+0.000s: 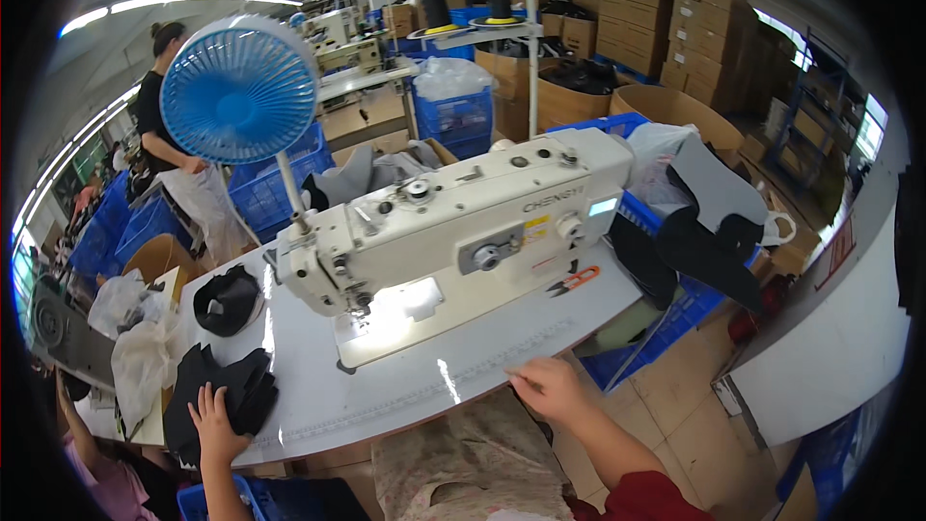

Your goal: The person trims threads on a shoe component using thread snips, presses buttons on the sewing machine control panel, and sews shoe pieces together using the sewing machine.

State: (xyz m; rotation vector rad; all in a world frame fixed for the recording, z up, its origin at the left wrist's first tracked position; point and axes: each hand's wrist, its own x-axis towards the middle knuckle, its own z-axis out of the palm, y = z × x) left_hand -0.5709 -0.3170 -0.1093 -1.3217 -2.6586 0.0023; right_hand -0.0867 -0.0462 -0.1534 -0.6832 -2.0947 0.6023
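Note:
My left hand (214, 423) lies with fingers spread on a stack of black fabric pieces (241, 388) at the near left of the white table (415, 388). My right hand (548, 388) sits at the table's front edge with fingers bent. Something small and dark shows at its fingertips, and I cannot tell whether it is gripped. A cream industrial sewing machine (453, 222) stands across the middle of the table, its lamp lighting the needle plate (391, 318). Floral cloth (473, 463) covers my lap below the table edge.
A blue fan (238, 89) on a pole stands at the machine's left end. Orange-handled snips (577, 280) and a black cap-shaped piece (227, 301) lie on the table. Blue crates (675, 304) with dark fabric sit to the right. A person (159, 116) stands at back left; another person's pink sleeve (101, 478) is at lower left.

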